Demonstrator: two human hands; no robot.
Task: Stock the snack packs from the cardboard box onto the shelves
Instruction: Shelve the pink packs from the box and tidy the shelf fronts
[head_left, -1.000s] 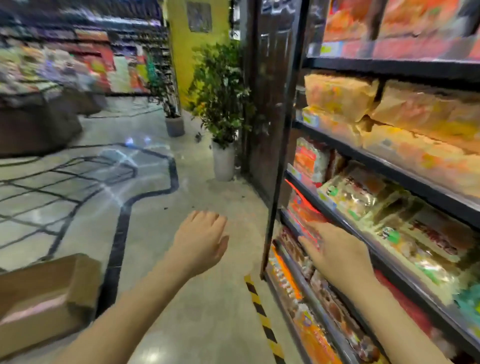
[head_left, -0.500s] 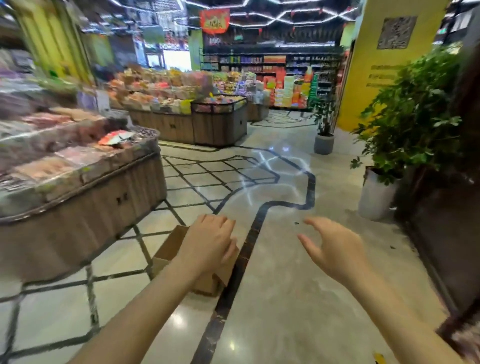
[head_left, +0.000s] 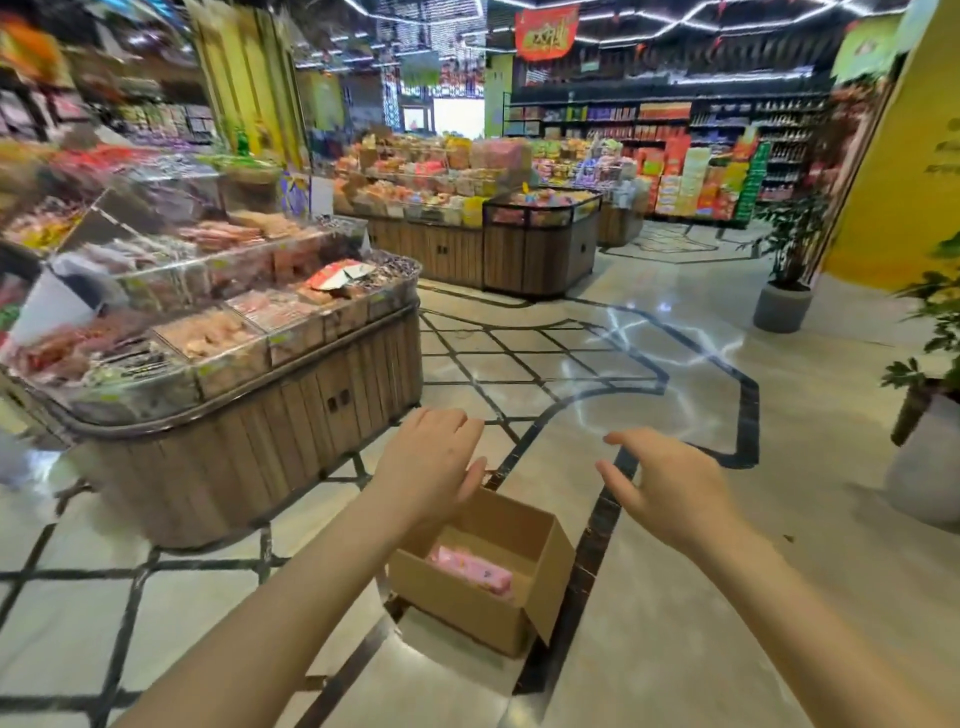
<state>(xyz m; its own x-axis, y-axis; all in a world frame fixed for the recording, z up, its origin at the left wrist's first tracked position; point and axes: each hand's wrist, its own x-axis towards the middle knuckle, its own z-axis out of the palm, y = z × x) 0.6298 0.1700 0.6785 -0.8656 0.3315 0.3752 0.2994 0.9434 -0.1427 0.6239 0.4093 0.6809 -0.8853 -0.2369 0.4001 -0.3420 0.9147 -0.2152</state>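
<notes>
An open cardboard box (head_left: 524, 535) stands on the floor in front of me, just below my hands. A pink snack pack (head_left: 470, 569) lies inside it at the bottom. My left hand (head_left: 428, 460) hovers over the box's far left corner, fingers relaxed and holding nothing. My right hand (head_left: 667, 480) is held out to the right of the box, fingers spread and empty. The shelves are out of view.
A curved wooden display island (head_left: 234, 415) full of loose snacks stands close on the left. More wooden displays (head_left: 535, 254) sit farther back. Potted plants (head_left: 784, 291) and a white planter (head_left: 924, 457) line the right side by a yellow wall. Polished floor spreads between.
My view has swung left, away from the shelves, to the aisle and the box. My right hand has left the shelf. Both hands now hang over the box, which has come closer.
</notes>
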